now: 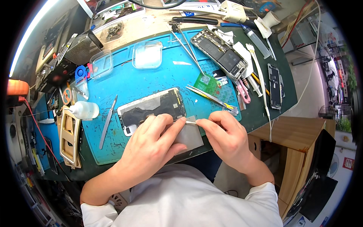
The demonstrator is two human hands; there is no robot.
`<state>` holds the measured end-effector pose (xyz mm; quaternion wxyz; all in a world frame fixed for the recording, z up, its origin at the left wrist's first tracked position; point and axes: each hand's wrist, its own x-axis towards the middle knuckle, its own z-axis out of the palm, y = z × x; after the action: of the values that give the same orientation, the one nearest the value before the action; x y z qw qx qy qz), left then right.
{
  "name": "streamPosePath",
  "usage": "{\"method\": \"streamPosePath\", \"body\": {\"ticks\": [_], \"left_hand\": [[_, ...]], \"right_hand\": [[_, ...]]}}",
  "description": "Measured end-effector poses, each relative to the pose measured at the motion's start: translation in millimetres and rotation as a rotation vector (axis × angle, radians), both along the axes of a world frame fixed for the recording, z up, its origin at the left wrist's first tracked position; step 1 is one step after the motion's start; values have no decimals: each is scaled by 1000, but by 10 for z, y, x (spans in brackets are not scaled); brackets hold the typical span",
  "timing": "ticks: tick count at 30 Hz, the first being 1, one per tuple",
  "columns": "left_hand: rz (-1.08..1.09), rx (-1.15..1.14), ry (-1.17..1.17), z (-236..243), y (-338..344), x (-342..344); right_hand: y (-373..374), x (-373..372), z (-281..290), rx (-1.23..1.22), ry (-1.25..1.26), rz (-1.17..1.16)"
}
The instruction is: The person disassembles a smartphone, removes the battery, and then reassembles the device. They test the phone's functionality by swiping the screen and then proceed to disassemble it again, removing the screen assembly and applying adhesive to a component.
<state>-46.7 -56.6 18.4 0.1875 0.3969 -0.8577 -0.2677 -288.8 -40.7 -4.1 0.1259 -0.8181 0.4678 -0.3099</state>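
Note:
A thin white stick (191,122), perhaps a cotton swab, spans the gap between my fingertips. My right hand (228,138) pinches its right end between thumb and index finger. At its left end are the fingertips of my left hand (149,140), curled around that end with the thumb lying lower and apart; part of the grip is hidden. Below the stick lies a flat grey sheet (192,138). Just beyond my left hand a phone screen (155,106) rests back side up on the blue work mat (132,81), partly covered by my fingers.
A scalpel-like blade tool (108,123) and a clear squeeze bottle (87,110) are at left. Tweezers (211,99) and an opened phone (221,53) lie beyond my right hand. Clear plastic trays (147,55) stand farther back. A wooden cabinet (291,138) is at right.

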Motion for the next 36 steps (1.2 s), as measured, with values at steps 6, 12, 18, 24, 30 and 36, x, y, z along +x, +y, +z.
{"method": "streamPosePath", "body": {"ticks": [6,12,18,24,30,36], "left_hand": [[17,-169,-55,-128,184,28],[4,-247,-126,-166,224,18],[-10,-261,-142,-177,217,19],[-17,-302,-157,-186,222,20],[-19,-305,-158,-196,220,23],[-18,-311,-154,-198,222,25]], "right_hand": [[-24,-2,15,8,21,7],[-35,11,14,15,13,3],[-48,5,13,10,14,6],[-51,-19,45,21,28,30],[-69,-8,32,14,25,25],[-90,-3,45,26,16,20]]}}
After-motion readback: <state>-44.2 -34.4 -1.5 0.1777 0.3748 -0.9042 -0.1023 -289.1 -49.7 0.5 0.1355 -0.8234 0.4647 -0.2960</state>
